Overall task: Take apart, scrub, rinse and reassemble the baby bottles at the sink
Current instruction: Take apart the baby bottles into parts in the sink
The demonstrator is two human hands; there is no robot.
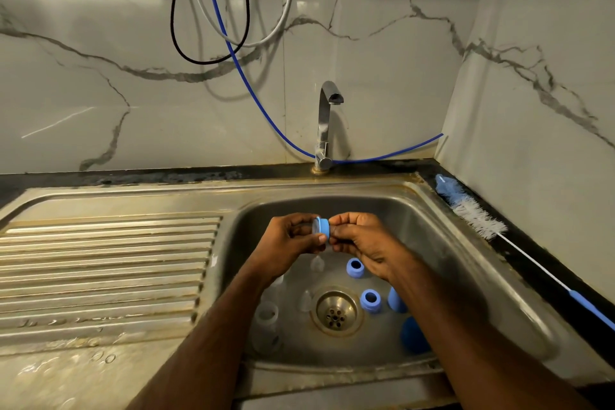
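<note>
Two hands [293, 240] [362, 240] pinch one blue collar [322, 229]; two lie below [355, 267] [370, 300].

Over the steel sink [466, 263], the left hand [289, 245] and the right hand [361, 240] together pinch a blue bottle ring [322, 229] with a clear teat in it. In the basin, two more blue rings [355, 268] lie near the drain [336, 311], clear bottles [266, 316] to its left. A bottle brush [472, 210] lies on the dark bench [539, 280] at right. The tap [324, 123] stands behind the basin.
</note>
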